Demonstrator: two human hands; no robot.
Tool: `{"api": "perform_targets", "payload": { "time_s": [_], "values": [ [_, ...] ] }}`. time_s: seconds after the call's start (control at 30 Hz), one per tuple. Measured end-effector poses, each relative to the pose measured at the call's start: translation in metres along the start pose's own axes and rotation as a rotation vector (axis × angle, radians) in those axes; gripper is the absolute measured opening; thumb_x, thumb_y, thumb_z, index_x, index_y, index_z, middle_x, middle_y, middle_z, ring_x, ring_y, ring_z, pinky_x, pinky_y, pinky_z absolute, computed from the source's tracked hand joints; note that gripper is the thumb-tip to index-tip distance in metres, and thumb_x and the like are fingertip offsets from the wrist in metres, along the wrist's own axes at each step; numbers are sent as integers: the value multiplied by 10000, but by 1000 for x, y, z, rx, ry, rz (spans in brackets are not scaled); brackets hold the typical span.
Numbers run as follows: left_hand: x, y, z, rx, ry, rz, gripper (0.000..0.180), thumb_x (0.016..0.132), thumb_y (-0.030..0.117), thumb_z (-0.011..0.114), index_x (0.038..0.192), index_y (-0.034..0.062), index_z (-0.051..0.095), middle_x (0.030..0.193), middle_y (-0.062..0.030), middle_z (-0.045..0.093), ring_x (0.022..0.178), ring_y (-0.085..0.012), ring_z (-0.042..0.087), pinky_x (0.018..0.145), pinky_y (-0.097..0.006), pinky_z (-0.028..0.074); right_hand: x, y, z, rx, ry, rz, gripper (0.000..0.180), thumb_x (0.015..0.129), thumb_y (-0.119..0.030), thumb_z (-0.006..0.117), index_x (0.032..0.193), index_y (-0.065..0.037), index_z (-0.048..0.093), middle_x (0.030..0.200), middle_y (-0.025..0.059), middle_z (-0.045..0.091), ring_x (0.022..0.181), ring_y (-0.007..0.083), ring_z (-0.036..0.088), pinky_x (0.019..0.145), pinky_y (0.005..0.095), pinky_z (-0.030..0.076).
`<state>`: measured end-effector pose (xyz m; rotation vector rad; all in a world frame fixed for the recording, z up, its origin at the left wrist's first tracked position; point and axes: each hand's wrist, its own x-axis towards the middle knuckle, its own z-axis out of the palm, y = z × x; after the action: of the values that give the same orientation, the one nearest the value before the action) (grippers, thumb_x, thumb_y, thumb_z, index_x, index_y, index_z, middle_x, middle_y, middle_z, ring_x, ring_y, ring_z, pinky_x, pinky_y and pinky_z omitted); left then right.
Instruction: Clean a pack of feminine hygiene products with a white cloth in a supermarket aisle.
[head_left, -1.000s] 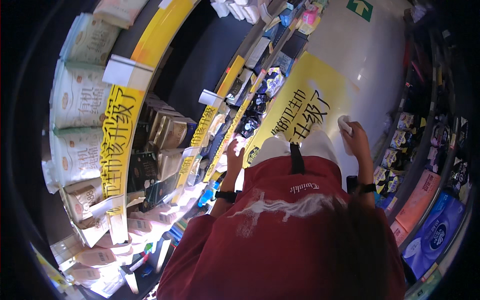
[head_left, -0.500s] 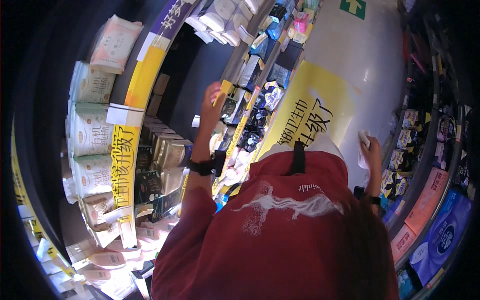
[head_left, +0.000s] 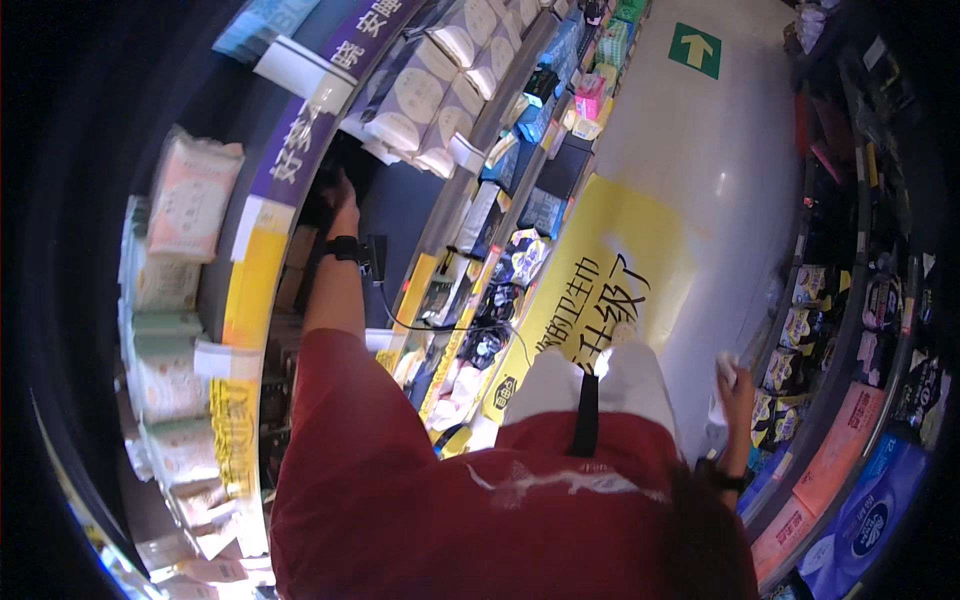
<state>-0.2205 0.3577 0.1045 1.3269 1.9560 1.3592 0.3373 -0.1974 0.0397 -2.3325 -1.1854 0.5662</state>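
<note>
As ledge [head_left: 256, 275] borders left hand [head_left: 344, 203], fingers unclear | right hand [head_left: 739, 392] grips cloth [head_left: 725, 368] over aisle [head_left: 745, 230]

floor [head_left: 745, 150] catches glare; left hand [head_left: 344, 203] partly in shadow; edges bend toward black rim.

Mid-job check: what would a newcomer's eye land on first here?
Likely the yellow, dark-lettered floor panel, right of centre. Next, the left hand, deep in a shadowed shelf on the left, and the right hand, holding something white on the right. A green arrow sign stands out near the top.
</note>
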Motion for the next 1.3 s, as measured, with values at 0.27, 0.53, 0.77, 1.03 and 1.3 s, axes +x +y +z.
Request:
{"api": "perform_targets", "payload": {
  "time_s": [0.27,0.53,0.77,1.03,1.3],
  "values": [
    [92,-83,1,685,96,595,354,885,156,439,1204,1,442,1261,-181,429,1153,-314,419,970,-412,335,-72,11,23,-33,-171,246,322,760,-199,589,956,52,546,961,238,539,866,398,527,748,421,423],
    [103,-80,30,934,175,652,329,888,182,416,1180,33,443,1237,-171,414,1141,-318,391,950,-397,318,-101,7,19,69,-206,381,295,727,-153,619,935,44,551,897,203,543,841,342,541,757,399,431],
    [90,-61,37,886,229,650,280,882,200,428,1100,27,461,1130,-158,458,1046,-307,429,869,-390,349,-113,-7,19,-21,-114,307,280,711,-114,613,939,35,547,882,195,543,840,331,534,767,391,426],
    [7,-34,19,724,370,688,244,875,221,442,1008,20,482,1008,-143,508,938,-295,472,777,-383,383,-80,-37,31,-24,-98,115,278,718,-127,625,942,26,565,910,196,550,858,347,536,757,387,434],
    [-119,41,-1,-619,521,-161,611,783,301,614,1215,-20,324,1208,-169,427,1099,-288,420,932,-372,326,40,-203,46,284,-179,-392,315,739,-107,613,1024,16,559,1023,190,534,929,322,541,777,339,436]
  ]
}}
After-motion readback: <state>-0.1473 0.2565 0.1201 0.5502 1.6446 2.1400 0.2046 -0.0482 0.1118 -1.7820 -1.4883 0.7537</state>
